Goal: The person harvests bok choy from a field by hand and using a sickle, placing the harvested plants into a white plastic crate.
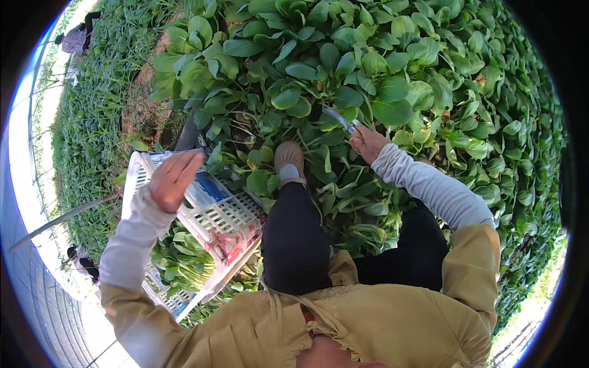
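My right hand (368, 143) grips a small knife (339, 118) with a slightly curved metal blade. The blade points up and left among the leaves of pak choi-like greens (301, 71). Over the upper part of a white slatted plastic crate (232, 214) is my left hand (174, 179), its fingers stretched out and close together. Whether it touches the crate cannot be made out, and its thumb is hidden. The crate bears blue and red patches and stands left of my knee. Cut leafy greens (186, 260) with pale stalks lie inside it.
My shoe (289, 158) is planted among low stems and leaves. Dense greens (487, 152) spread to the right. At left run a bare soil strip (147, 99) and another planted bed (92, 152). A slanting pole (66, 221) and two distant people (76, 39) appear near the left rim.
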Tool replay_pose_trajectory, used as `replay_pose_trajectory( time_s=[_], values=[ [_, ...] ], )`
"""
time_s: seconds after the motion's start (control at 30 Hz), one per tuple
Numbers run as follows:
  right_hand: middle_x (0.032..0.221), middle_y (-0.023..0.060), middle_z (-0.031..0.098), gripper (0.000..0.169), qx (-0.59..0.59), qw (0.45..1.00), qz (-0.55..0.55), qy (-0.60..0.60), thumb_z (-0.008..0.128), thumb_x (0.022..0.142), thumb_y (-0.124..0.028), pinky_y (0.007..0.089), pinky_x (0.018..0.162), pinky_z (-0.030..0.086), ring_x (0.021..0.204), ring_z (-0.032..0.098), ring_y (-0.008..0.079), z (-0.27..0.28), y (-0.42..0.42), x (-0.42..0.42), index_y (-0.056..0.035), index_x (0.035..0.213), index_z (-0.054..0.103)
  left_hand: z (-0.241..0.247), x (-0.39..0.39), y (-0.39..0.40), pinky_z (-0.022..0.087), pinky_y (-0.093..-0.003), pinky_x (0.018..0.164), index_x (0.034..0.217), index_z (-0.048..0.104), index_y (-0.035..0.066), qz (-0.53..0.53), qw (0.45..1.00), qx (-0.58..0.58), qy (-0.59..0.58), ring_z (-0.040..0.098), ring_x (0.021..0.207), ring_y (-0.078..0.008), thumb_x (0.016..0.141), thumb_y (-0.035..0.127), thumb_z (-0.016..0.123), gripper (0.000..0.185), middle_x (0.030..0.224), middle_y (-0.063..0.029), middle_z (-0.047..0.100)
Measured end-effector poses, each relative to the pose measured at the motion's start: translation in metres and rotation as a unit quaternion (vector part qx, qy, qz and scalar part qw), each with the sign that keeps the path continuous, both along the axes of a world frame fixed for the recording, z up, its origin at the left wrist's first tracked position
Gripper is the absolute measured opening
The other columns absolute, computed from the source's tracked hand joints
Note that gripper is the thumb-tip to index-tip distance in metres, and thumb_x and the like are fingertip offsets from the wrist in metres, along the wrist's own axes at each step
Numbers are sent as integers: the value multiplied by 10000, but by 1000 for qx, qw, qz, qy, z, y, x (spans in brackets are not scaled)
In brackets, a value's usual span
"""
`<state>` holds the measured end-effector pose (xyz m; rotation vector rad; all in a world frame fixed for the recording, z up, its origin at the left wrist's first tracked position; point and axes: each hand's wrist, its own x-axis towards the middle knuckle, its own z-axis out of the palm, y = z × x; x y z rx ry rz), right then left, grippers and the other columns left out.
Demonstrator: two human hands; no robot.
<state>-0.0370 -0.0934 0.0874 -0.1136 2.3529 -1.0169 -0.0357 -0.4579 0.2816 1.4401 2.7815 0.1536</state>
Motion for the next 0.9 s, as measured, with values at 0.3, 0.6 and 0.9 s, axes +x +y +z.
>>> replay_pose_trajectory(
  time_s=[0.3,0.6,0.9],
  values=[
    [815,217,514,234,14,959,-174,225,488,748,-200,421,678,396,744,501,378,-114,11,-22,-10,883,478,-189,-111,243,456,-305,645,745,530,0,-199,971,-6,-134,531,775,-260,627,58,502,134,885,-114,531],
    [664,155,547,191,-16,934,-207,291,476,753,-178,397,577,412,615,528,322,-144,-17,-43,-32,866,522,-268,-160,190,398,-336,742,934,495,46,143,968,-189,-80,497,838,-272,679,159,559,286,913,-123,533],
    [988,131,525,327,-281,930,-188,143,480,765,-230,378,797,404,897,503,306,-168,-21,-50,-67,1047,457,-319,-114,151,408,-331,716,836,534,64,234,967,-69,-73,487,808,-264,663,155,573,200,818,-100,542]
  ],
)
